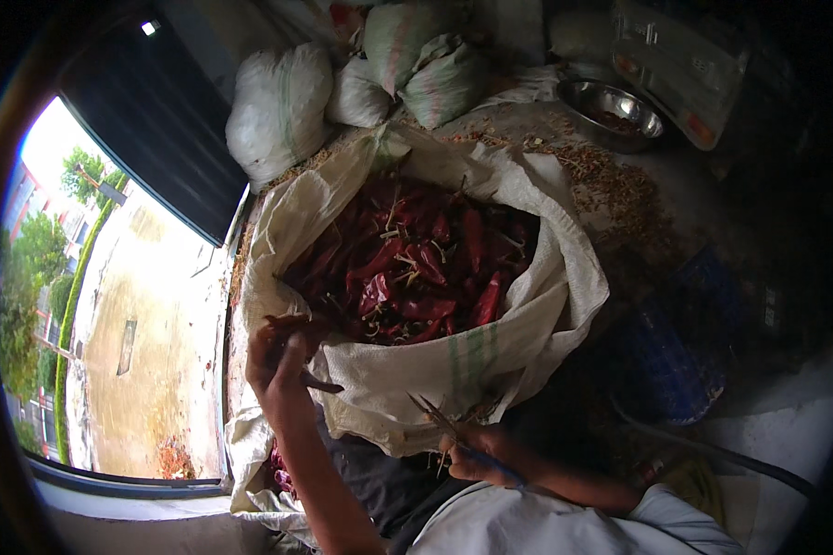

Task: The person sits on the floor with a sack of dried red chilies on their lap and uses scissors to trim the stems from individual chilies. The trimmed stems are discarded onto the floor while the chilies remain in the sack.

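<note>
A large white woven sack (389,370) stands open in front of me, its rim folded outward. Dark red dried chili peppers (426,264) with pale stems fill it. At the sack's near left rim my left hand (282,361) is closed on dried chili peppers; one dark tip sticks out below the fingers. My right hand (481,453) grips a pair of scissors (444,418) just outside the near side of the sack. The scissor blades point up and left, slightly parted, and nothing shows between them.
Several filled white sacks (278,116) stand at the back. A metal bowl (611,116) sits at the back right, near scattered stems and bits (611,185) on the floor. A blue crate (699,370) is at right in shadow. Another sack (250,462) with red peppers lies lower left, beside the doorway.
</note>
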`<action>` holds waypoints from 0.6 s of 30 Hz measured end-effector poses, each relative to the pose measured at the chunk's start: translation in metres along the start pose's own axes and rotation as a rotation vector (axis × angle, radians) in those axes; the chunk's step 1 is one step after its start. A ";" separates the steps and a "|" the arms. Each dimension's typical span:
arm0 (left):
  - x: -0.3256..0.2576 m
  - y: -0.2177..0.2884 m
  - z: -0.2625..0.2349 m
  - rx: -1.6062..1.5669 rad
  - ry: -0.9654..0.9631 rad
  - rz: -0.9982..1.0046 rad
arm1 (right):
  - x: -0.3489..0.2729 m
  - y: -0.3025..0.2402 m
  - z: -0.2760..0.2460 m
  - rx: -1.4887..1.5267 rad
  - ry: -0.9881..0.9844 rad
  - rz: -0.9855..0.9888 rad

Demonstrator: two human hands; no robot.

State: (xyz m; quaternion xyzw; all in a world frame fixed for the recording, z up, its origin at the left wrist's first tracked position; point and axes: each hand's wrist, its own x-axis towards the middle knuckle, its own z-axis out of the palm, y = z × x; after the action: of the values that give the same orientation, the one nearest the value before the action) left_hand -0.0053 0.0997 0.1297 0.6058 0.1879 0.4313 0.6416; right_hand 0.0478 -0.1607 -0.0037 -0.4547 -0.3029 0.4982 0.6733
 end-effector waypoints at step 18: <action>-0.114 -0.046 0.002 -0.896 0.133 -0.495 | 0.014 -0.040 0.012 -1.045 0.303 -0.299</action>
State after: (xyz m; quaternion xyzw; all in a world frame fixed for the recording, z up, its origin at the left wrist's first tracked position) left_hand -0.0526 0.0142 0.0544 0.1799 0.1628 0.3422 0.9077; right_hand 0.0574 -0.1469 0.0370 -0.7462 -0.4705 0.1104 0.4578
